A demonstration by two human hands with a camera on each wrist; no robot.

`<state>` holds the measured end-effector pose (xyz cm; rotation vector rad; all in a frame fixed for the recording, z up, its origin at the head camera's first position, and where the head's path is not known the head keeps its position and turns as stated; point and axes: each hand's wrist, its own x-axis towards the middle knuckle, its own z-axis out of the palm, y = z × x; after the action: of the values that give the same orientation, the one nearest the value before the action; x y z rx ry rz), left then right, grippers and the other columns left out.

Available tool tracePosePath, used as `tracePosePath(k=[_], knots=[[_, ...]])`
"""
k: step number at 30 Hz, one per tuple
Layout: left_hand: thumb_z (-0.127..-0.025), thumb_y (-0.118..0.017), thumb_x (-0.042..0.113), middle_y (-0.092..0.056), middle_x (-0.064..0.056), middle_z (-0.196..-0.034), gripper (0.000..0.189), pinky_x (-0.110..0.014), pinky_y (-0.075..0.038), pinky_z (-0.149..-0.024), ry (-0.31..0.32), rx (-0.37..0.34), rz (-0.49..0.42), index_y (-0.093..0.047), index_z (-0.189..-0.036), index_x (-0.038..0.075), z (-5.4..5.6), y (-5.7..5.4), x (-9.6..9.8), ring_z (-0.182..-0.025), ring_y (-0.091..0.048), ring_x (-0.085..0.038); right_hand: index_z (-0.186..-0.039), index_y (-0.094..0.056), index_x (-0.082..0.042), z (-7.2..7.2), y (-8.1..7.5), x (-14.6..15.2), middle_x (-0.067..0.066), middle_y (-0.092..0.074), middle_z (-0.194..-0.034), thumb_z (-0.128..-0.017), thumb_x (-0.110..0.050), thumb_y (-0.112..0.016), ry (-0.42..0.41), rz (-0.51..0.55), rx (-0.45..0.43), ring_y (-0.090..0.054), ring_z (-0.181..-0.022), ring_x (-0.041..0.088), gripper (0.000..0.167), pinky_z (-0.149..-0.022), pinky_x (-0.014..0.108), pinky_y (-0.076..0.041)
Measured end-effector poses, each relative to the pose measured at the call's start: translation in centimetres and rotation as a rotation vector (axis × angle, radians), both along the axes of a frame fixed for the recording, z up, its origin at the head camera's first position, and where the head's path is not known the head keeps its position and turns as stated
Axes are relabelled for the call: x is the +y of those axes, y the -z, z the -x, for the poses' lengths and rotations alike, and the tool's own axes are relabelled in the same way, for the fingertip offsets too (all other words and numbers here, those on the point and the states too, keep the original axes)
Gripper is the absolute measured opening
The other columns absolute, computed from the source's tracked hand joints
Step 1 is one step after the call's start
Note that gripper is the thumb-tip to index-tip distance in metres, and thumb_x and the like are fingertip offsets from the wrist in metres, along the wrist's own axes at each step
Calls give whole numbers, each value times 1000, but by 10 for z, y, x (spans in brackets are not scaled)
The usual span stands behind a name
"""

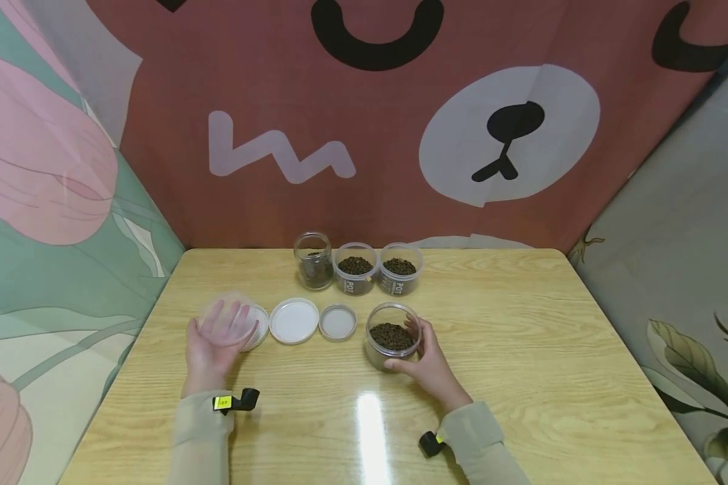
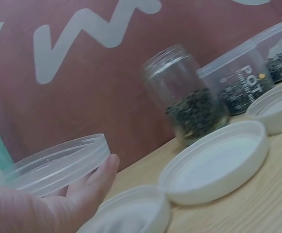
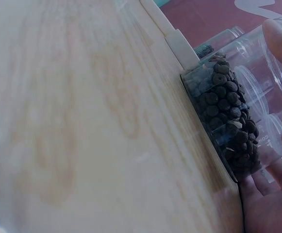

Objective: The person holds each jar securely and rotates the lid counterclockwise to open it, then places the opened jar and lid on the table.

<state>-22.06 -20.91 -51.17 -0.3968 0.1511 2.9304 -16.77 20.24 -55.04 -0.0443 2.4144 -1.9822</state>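
Note:
On the left, my left hand (image 1: 215, 347) is turned palm up with its fingers extended. A clear round plastic lid (image 2: 63, 162) lies over those fingers, which show through it in the head view. My right hand (image 1: 427, 367) grips a clear round jar (image 1: 373, 353) from its right side, thumb at the near side and fingers behind. Dark brown pellets (image 3: 228, 104) fill the lower part of this jar. Its mouth is uncovered, and its base is close to the tabletop in the right wrist view.
Left of the held jar, three lids lie in a row: a small one (image 1: 338, 322), a larger white one (image 1: 294, 321) and one (image 1: 257, 330) partly behind the left hand. Farther back stand a glass jar (image 1: 314, 266) and two POT tubs (image 1: 356, 283), (image 1: 399, 284) holding dark pellets.

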Motion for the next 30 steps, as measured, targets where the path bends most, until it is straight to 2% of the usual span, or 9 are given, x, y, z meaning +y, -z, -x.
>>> tracePosePath(k=[2, 4, 7, 11, 13, 15, 19, 24, 30], knots=[[-105, -22, 61, -33, -1, -163, 62, -66, -34, -109, -22, 24, -36, -32, -157, 29, 0, 9, -10, -132, -53, -36, -150, -35, -9, 0, 0, 0, 17, -37, -157, -74, -13, -91, -2, 0, 0, -31, -148, 35, 95, -122, 48, -19], [-104, -24, 62, -35, -3, -161, 64, -64, -33, -111, -43, 43, -60, -29, -159, 29, 0, 15, -19, -130, -54, -37, -150, -35, -10, 0, 1, 0, 17, -38, -157, -74, -13, -91, -1, 0, 0, -31, -148, 35, 94, -122, 48, -18], [-103, -26, 64, -34, 2, -162, 64, -58, -23, -118, -80, -23, -62, -28, -158, 33, -1, 10, -28, -137, -49, -31, -150, -35, -9, 1, 2, 0, 17, -38, -157, -74, -13, -91, -2, 4, 3, -31, -148, 35, 95, -123, 47, -18], [-102, -23, 68, -17, 13, -167, 65, -47, -5, -123, -119, -103, -53, -19, -160, 40, -4, -3, -33, -151, -25, -17, -150, -34, -9, 1, 3, 1, 17, -37, -157, -74, -13, -91, -6, 16, 3, -30, -148, 35, 95, -123, 48, -18], [-102, -23, 67, -13, 18, -166, 63, -44, -1, -124, -137, -108, -52, -15, -160, 42, -5, -5, -35, -152, -15, -11, -150, -34, -10, 1, 3, 1, 17, -37, -157, -74, -13, -91, -7, 21, 3, -30, -148, 35, 95, -123, 48, -18], [-104, -28, 64, -13, 16, -167, 62, -45, -2, -124, -160, -122, -39, -17, -160, 41, -5, -4, -38, -152, -15, -10, -150, -34, -10, 0, 3, 1, 17, -37, -157, -74, -12, -91, -5, 22, 2, -30, -148, 35, 95, -123, 48, -18], [-106, -38, 52, -22, 8, -164, 54, -45, -11, -123, -209, -189, 28, -29, -157, 35, -5, -2, -46, -151, -22, -13, -151, -34, -10, 0, 3, 1, 17, -37, -157, -74, -12, -91, -4, 18, 2, -30, -148, 35, 95, -123, 48, -18], [-108, -40, 45, -35, 5, -159, 49, -39, -15, -123, -254, -246, 98, -36, -155, 31, -6, -1, -54, -148, -29, -14, -151, -34, -10, 1, 2, 0, 18, -37, -157, -74, -13, -91, -6, 15, 4, -30, -148, 36, 95, -123, 48, -18], [-109, -33, 46, -22, 8, -166, 53, -37, -15, -123, -245, -237, 275, -24, -160, 34, -5, 0, -55, -150, -24, -11, -151, -34, -10, 1, 1, 0, 18, -37, -157, -74, -14, -91, -1, 7, -2, -29, -148, 36, 96, -123, 49, -18]])
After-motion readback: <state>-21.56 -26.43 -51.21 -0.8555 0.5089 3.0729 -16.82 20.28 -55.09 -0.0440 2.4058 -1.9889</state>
